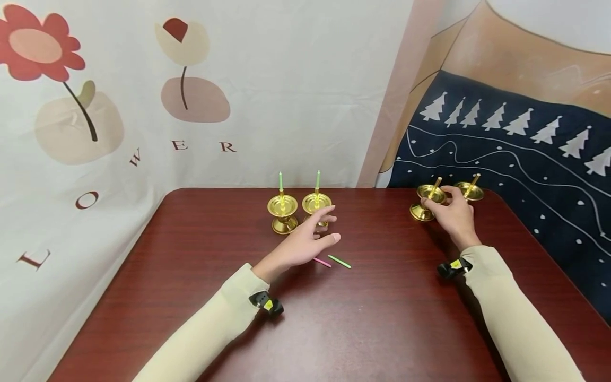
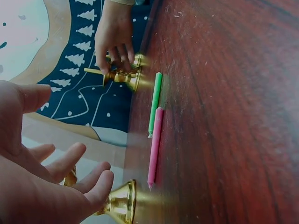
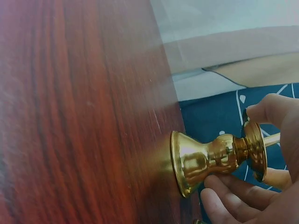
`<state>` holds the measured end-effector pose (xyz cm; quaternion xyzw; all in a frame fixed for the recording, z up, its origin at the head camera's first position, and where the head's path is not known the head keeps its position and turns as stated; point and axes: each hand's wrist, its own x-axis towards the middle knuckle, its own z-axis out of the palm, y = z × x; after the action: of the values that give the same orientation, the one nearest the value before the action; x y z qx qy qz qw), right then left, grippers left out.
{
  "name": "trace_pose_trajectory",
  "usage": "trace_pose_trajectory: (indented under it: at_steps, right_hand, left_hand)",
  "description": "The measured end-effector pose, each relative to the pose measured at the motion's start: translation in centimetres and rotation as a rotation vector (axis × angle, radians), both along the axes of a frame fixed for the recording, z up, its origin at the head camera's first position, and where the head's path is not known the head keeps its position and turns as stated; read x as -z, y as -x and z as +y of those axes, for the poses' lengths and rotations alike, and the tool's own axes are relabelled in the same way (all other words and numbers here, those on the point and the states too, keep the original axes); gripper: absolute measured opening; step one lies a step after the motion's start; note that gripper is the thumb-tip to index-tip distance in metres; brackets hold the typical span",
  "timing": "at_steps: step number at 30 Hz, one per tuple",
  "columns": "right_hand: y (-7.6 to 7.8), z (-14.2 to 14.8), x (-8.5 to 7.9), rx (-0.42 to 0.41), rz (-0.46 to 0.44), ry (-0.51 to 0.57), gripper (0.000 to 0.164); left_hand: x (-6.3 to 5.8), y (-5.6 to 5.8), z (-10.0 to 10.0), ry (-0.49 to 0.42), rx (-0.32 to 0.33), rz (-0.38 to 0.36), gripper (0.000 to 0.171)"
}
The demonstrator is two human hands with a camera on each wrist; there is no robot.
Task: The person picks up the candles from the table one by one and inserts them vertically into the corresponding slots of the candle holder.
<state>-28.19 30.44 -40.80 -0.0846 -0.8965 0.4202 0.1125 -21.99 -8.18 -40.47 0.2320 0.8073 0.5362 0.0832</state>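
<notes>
At the table's back right, my right hand (image 1: 455,215) grips a brass candle holder (image 3: 189,161) by its upper dish, thumb and fingers on either side. This holder has a bare upright tube and its base is down at the table. Just behind the hand, a second brass holder (image 1: 473,194) is partly covered. My left hand (image 1: 305,241) hovers with fingers spread and nothing in it. Beyond it, two brass holders, one on the left (image 1: 284,223) and one partly hidden (image 1: 312,200), each carry an upright green candle (image 1: 280,181). Below the palm lie a pink candle (image 2: 155,147) and a loose green candle (image 2: 155,102).
The dark red wooden table (image 1: 372,329) ends at a back edge close behind the holders. A white flower-print cloth (image 1: 296,95) hangs there, with a dark blue tree-print cloth (image 1: 539,175) on the right. Each wrist wears a black camera strap (image 1: 267,303).
</notes>
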Motion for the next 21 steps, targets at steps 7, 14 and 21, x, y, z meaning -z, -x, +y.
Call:
trace_pose_trajectory:
  at_steps: [7, 14, 21]
  right_hand:
    - [-0.8, -1.3, 0.0, -0.061, 0.030, -0.017, 0.071]
    - [-1.3, -2.8, -0.1, -0.155, 0.015, -0.025, 0.070]
    - [-2.0, -4.4, -0.4, -0.242, -0.002, -0.071, 0.069]
  left_hand:
    - [0.2, 1.2, 1.0, -0.007, 0.035, 0.002, 0.073]
    - [0.4, 2.2, 2.0, 0.017, 0.057, -0.007, 0.075]
    - [0.6, 3.1, 2.7, 0.054, 0.092, -0.033, 0.078]
